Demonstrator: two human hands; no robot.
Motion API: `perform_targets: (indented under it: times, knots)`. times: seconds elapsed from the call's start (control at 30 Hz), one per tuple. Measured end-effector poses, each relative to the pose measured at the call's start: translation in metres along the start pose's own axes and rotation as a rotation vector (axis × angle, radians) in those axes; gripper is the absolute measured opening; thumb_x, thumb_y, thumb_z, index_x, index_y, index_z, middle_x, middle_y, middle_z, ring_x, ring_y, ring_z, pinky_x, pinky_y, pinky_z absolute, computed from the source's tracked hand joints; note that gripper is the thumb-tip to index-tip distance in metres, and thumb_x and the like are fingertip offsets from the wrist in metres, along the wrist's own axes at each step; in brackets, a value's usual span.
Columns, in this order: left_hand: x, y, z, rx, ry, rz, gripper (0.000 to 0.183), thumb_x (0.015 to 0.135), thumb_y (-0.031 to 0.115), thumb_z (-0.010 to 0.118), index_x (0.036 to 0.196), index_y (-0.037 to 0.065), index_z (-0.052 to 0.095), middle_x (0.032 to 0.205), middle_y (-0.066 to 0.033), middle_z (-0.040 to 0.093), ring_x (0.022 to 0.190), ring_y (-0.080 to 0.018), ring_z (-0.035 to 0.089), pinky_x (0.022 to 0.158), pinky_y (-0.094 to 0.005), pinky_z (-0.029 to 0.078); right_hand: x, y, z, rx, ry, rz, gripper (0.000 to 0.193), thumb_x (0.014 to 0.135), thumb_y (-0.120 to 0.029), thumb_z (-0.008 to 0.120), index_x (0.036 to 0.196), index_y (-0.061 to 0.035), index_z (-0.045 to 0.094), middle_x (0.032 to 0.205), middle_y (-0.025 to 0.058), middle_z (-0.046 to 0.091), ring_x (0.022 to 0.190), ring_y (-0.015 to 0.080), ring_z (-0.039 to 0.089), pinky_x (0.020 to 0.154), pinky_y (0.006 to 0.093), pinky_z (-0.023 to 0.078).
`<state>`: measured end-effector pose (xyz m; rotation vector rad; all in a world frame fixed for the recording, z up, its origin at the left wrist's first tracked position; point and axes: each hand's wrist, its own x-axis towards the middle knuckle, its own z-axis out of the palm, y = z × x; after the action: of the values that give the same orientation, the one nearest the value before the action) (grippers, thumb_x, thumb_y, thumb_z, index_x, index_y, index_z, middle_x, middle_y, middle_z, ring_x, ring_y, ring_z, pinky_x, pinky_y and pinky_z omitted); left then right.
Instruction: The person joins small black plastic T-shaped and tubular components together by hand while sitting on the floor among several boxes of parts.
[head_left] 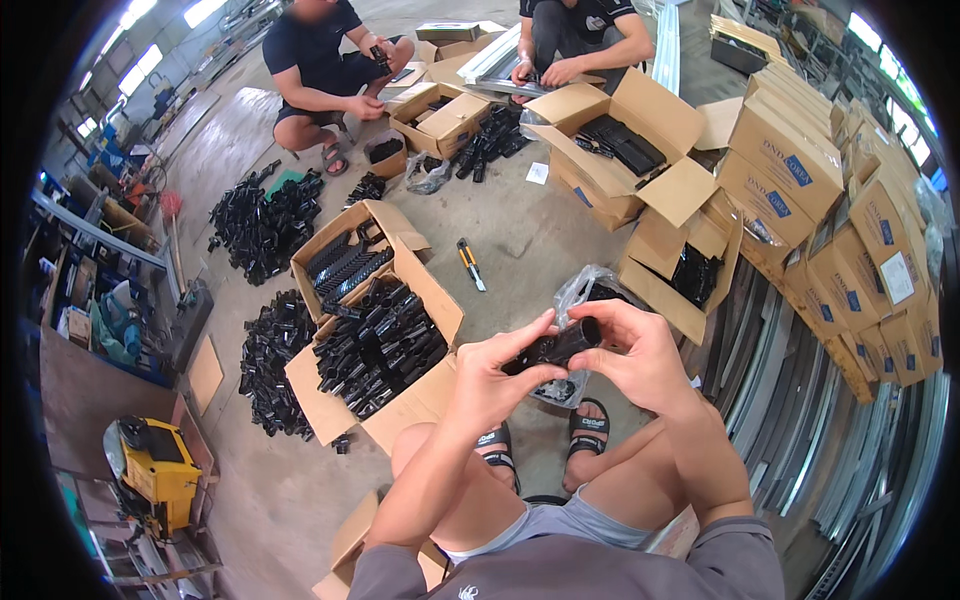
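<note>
Between my two hands, above my knees, is a black plastic part [560, 345] with a rounded end. My left hand [500, 365] grips its left side with thumb and fingers. On the other side, the fingers and thumb of my right hand [632, 350] pinch the rounded end. Just beyond and below my hands sits a clear plastic bag [583, 287] with dark small pieces, partly hidden by my hands. To the left stands an open cardboard box [440, 290] filled with black parts [385, 345] in rows.
Piles of black parts [265, 225] lie left of the box. A yellow utility knife [470, 264] rests on the floor. Open boxes [600, 195] and stacked cartons [785, 165] stand right, beside long metal profiles [770, 390]. Two people [320, 75] work at the far side.
</note>
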<state>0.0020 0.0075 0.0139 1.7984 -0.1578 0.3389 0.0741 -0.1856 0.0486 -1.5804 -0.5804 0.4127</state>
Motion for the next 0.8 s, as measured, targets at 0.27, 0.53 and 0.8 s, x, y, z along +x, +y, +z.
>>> perform_targets:
  times: [0.27,0.53,0.8]
  knots:
    - [0.0,0.0,0.011,0.026,0.134,-0.09,0.059,0.071,0.004,0.084,0.126,0.001,0.064,0.113,-0.0112,0.071,0.102,-0.0123,0.065,0.09,-0.0287,0.051,-0.001,0.012,-0.007,0.042,0.038,-0.029,0.038,0.082,0.0,0.075,0.116,0.0033,0.06,0.107,0.0088,0.067,0.096,0.0127,0.064,0.083,0.0267,0.052]
    - [-0.004,-0.029,0.005,-0.565,0.205,-0.777,0.05,0.101,0.042,0.05,0.13,0.001,0.055,0.116,-0.0145,0.067,0.113,-0.0234,0.061,0.097,-0.0357,0.048,-0.01,0.029,0.0,0.07,0.375,-0.137,0.043,0.081,0.007,0.072,0.12,0.0033,0.056,0.113,0.0115,0.065,0.103,0.0162,0.063,0.091,0.0292,0.05]
    - [-0.008,-0.029,0.032,-1.091,-0.026,-0.714,0.067,0.099,0.051,0.048,0.146,0.005,0.035,0.143,-0.0141,0.045,0.131,-0.0241,0.046,0.111,-0.0405,0.034,-0.034,0.063,0.03,0.0,0.412,-0.426,0.043,0.08,0.006,0.074,0.118,0.0053,0.052,0.113,0.019,0.063,0.107,0.0242,0.064,0.094,0.0329,0.052]
